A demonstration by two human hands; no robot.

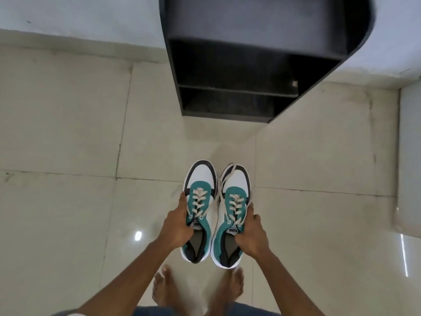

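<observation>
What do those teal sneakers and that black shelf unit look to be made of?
The teal sneakers look like matte, suede-like teal panels over smooth white leather or synthetic, with flat woven laces. The black shelf unit seems matte laminated board: flat, square-edged panels, no visible grain.

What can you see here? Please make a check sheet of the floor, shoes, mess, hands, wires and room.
Surface: glossy cream tiled floor; bare feet stand on it.
Job's things: teal, white and black laced left sneaker and matching right sneaker, held side by side above the floor.
Clutter: nothing seen.
Grippers: left hand grips the left sneaker at its opening; right hand grips the right sneaker.
Cables: nothing seen.
Surroundings: black open shelf unit against a pale wall.
</observation>
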